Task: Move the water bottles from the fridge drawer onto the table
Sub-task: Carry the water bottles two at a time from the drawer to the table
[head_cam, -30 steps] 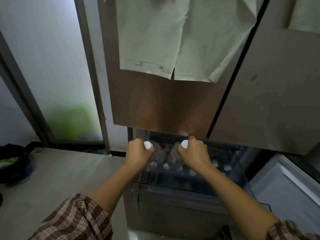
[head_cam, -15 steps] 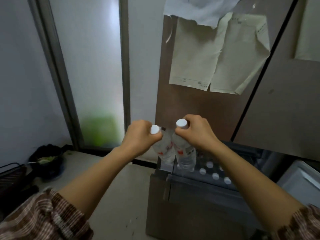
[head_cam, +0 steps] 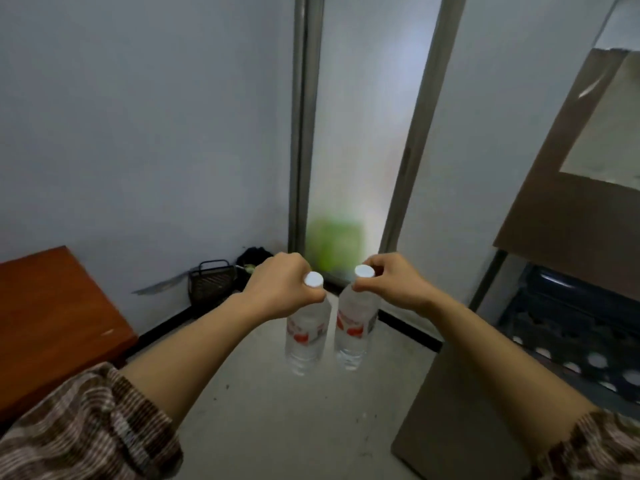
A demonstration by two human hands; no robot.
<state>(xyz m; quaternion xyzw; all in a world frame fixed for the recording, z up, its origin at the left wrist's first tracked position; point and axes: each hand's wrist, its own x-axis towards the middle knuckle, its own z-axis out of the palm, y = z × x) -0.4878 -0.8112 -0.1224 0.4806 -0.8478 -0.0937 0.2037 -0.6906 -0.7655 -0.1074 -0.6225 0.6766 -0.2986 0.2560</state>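
Observation:
I hold two clear water bottles with white caps and red labels, both hanging upright above the floor. My left hand (head_cam: 277, 289) grips the neck of the left water bottle (head_cam: 306, 336). My right hand (head_cam: 391, 284) pinches the neck of the right water bottle (head_cam: 355, 329). The bottles hang side by side, a small gap between them. At the right edge the open fridge drawer (head_cam: 568, 337) shows several white caps of more bottles. A reddish-brown wooden table (head_cam: 52, 317) stands at the left.
The brown fridge front (head_cam: 460, 410) rises at the lower right. A dark wire basket (head_cam: 211, 282) and a black bag sit in the corner by a frosted glass door (head_cam: 360, 133). Grey floor (head_cam: 294, 420) lies below the bottles.
Both hands lifted a bottle out of the drawer and carried it left, away from the fridge. The view swung left, so the table has come into sight.

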